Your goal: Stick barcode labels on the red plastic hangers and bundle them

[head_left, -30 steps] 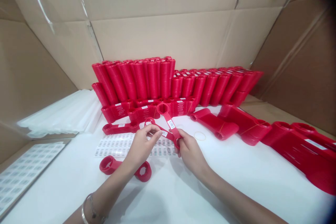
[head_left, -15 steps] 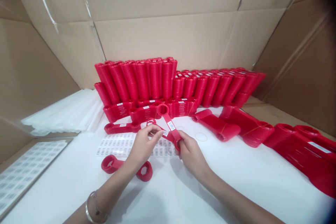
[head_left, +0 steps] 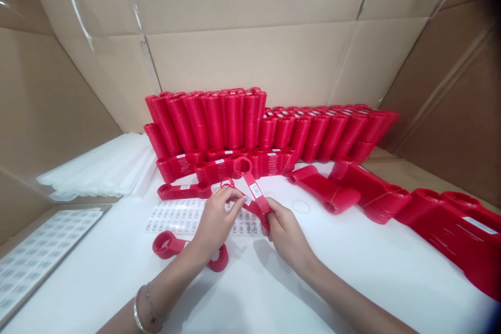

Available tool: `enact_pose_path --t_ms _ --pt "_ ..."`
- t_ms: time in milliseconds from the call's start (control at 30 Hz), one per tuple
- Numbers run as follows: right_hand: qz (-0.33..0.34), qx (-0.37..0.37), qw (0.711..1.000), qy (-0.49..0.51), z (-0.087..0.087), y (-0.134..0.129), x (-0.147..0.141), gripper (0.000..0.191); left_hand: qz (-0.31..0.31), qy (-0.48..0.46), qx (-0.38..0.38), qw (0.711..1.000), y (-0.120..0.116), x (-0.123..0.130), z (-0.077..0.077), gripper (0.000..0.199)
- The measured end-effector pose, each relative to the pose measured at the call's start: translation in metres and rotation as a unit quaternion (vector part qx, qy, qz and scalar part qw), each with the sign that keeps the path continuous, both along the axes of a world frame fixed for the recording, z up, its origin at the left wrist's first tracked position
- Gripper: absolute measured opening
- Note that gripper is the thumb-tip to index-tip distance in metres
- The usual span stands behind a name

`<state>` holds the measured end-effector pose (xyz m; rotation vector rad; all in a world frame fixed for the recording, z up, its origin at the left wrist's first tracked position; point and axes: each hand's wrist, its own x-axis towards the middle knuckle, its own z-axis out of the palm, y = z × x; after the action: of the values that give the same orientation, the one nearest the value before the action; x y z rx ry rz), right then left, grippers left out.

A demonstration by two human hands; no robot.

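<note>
My right hand (head_left: 285, 227) is closed around the near ends of two flat red plastic wrenches with ringed ends, fanned apart. The upper red wrench (head_left: 248, 177) points away from me and bears a white barcode sticker (head_left: 255, 190). Beneath it, the lower red wrench (head_left: 253, 207) slants to the left. My left hand (head_left: 214, 219) pinches a small barcode label (head_left: 247, 200) at the lower wrench's face; its fingers partly cover that wrench. Under my left forearm lie more red wrenches (head_left: 166, 245), partly hidden. Behind that hand is a sheet of barcode labels (head_left: 172, 214).
Tall stacks of red wrenches (head_left: 213, 122) line the back by a cardboard wall (head_left: 250, 57). Banded bundles (head_left: 324, 190) lie to the right, near a loose rubber band (head_left: 301, 206). White plastic bags (head_left: 102, 167) and another label sheet (head_left: 43, 245) are at left.
My left fingers have shifted slightly and the label now sits closer against the lower wrench. My right hand keeps its hold. The whole view has shifted a little.
</note>
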<state>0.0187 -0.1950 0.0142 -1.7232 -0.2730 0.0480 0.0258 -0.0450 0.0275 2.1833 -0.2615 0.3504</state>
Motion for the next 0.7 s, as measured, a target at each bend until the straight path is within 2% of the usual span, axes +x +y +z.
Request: enact_pose_path --t_ms 233,433,500,600,700 --pt "0.019 0.015 1.000 0.015 -0.0001 -0.0010 -0.0003 0.016 0.010 -0.071 0.100 0.992 0.0032 0.0023 -0.0015 0.015" --pt "0.055 0.038 0.997 0.024 0.0006 -0.0016 0.0000 0.017 0.095 -0.157 0.197 0.963 0.0051 0.0018 -0.0049 0.032" --pt "0.063 0.042 0.997 0.019 0.0015 -0.0013 -0.0003 0.018 0.107 -0.172 0.223 0.954 0.0032 -0.0006 -0.0051 0.028" --pt "0.075 0.039 0.996 0.007 0.0033 -0.0012 -0.0019 0.018 0.108 -0.159 0.229 0.954 0.0021 -0.0019 -0.0043 0.021" --pt "0.081 0.038 0.996 0.005 0.0037 -0.0017 -0.0030 0.018 0.068 -0.155 0.205 0.964 0.0070 0.0021 -0.0032 0.025"
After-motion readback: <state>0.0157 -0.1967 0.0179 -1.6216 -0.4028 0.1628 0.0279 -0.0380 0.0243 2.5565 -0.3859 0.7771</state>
